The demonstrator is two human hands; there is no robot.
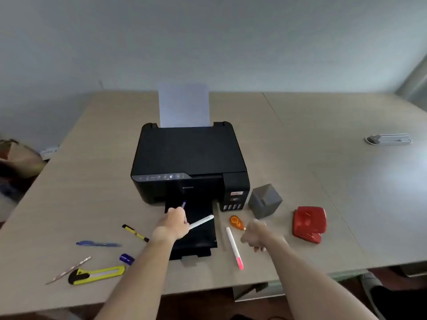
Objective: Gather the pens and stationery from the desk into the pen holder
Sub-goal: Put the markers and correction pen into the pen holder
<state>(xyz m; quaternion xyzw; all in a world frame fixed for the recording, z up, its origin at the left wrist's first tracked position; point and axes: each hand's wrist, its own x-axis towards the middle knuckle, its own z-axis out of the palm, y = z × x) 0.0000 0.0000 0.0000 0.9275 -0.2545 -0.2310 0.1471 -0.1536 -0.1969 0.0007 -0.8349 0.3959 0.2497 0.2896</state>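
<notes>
We see the left hand point(174, 224) closed in a fist over the printer's black output tray point(196, 236), gripping two pens at once: a white pen point(201, 222) that sticks out to the right of the fist, and a blue-tipped pen point(183, 204) that pokes out on the far side toward the printer point(188, 158). The right hand point(254, 234) hovers above the table point(323, 169), blurred, fingers curled loosely inward; we cannot tell whether it holds anything. It sits just right of a white marker with a pink cap point(233, 247), which lies on the table, and just near an orange correction tape point(236, 222).

The grey pen holder point(265, 200), a cube-shaped box, stands on the table just right of the printer's front corner, on the far side of the right hand. A red hole punch point(309, 224) lies to its right.

On the left part of the table lie a yellow and black pen point(135, 233), a blue pen point(98, 244), a small blue cap-like piece point(126, 258), a yellow utility knife point(97, 274) and a thin silvery stick point(69, 270), all apart from both hands. A white sheet of paper point(184, 106) stands in the printer's rear feed.
</notes>
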